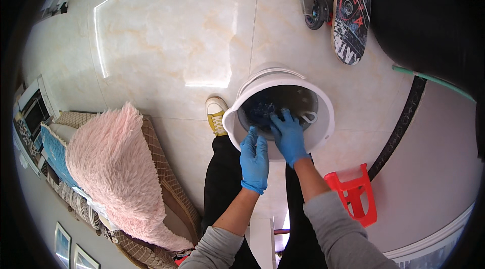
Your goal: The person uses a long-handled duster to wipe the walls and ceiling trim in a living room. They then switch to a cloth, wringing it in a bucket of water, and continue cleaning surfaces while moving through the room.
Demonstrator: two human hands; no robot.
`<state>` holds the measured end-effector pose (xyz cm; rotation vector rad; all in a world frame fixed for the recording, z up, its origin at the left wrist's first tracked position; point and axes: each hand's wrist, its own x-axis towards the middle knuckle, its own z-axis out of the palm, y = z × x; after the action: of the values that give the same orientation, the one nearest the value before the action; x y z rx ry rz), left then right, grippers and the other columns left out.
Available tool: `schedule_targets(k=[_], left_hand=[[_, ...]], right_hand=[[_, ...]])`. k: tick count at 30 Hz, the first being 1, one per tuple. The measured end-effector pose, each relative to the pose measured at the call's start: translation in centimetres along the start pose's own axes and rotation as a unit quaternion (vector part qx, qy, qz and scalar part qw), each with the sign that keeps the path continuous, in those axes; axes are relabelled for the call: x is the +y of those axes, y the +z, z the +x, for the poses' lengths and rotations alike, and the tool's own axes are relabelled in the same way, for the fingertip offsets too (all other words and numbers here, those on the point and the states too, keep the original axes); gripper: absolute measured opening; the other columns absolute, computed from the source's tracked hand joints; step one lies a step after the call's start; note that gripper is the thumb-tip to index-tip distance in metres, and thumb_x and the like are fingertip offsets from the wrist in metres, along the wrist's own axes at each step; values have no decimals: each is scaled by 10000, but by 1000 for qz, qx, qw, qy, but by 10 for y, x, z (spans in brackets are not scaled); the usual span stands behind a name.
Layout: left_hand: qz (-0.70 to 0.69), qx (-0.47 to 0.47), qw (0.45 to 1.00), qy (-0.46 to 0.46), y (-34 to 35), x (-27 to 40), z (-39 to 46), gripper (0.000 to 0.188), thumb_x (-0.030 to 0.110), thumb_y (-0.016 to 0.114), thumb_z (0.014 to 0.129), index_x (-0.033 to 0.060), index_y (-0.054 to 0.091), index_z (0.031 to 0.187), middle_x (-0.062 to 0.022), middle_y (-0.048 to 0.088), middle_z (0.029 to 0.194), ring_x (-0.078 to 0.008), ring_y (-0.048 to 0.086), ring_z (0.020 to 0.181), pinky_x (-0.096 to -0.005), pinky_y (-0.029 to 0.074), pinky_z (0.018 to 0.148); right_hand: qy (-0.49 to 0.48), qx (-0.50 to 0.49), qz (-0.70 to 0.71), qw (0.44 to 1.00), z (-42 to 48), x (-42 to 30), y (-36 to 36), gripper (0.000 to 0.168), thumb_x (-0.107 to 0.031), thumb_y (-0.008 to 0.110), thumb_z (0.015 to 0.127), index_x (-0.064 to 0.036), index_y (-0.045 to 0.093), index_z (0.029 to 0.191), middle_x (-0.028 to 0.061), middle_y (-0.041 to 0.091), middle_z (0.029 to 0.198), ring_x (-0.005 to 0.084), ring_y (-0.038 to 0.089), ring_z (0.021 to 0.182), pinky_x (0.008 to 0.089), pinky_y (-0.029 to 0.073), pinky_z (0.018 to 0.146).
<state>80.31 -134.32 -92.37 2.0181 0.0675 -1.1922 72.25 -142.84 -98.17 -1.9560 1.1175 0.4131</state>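
Note:
A white plastic bucket (329, 117) stands on the floor between my legs, with dark water (299, 96) in it. A dark blue mass (261, 111), perhaps cloth, shows in the water, its shape unclear. My right hand (290, 138), in a blue disposable glove, reaches into the bucket with its fingers spread at the water beside that mass. Gloved the same way, my left hand (254, 159) is over the near rim, fingertips at the water's edge and thumb apart. I see nothing held in either hand. A white loop (310, 117) sticks up at the water's right side.
A yellow sneaker (217, 117) is left of the bucket. Left stands a sofa (151, 136) under a fluffy pink cover (113, 170). A red plastic stool (356, 193) is at the right, near the wall. Beyond are a skateboard (350, 15) and a black wheel (317, 11).

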Motion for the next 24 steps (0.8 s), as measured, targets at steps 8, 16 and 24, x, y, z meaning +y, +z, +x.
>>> schedule_targets(k=[8,16,24], left_hand=[[-378,-109,873,-288,-1,30,7,580,312,517,905,139,243,1386,-78,410,1297,-192,463,1098,-294,432,900],[-341,-81,910,-222,-2,18,11,430,-10,513,834,-13,413,1253,-79,564,1076,-157,551,926,-266,446,871],[-458,-62,865,-195,-10,10,9,510,-137,367,717,-27,475,1203,-105,574,1081,-199,572,959,-289,450,891]], right_hand=[[-29,37,288,956,-83,-57,-104,208,-40,590,807,-53,603,1014,125,505,1229,265,511,1083,315,420,893],[-63,50,248,965,-102,-61,-151,182,-28,604,770,-38,558,946,123,566,1020,289,532,947,337,449,827],[-17,121,120,985,-94,-11,-109,188,15,558,769,4,567,956,154,545,1157,332,491,1083,360,402,924]])
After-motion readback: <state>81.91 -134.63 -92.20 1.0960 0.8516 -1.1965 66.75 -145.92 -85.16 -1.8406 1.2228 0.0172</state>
